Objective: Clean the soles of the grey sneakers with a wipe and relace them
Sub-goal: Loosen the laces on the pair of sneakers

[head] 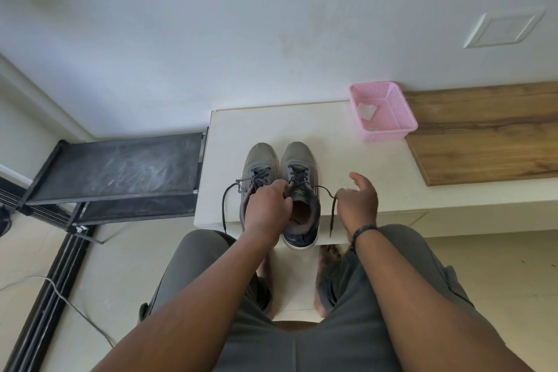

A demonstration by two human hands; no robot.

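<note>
Grey sneakers [282, 187], dark laces [332, 208]; pink perforated basket [389, 124].

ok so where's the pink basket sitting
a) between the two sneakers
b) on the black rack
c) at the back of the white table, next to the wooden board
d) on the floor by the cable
c: the pink basket stands at the far edge of the white table, up against the wooden board, beyond the grey sneakers.

**Grey sneakers side by side, laces loose**

Two grey sneakers [280, 190] stand upright and touching on the white worktop [347, 160], toes toward the wall, heels at the near edge. Their dark laces [332, 211] trail untied over the edge. A crumpled white wipe [367, 112] lies in the pink basket [401, 124].
</note>
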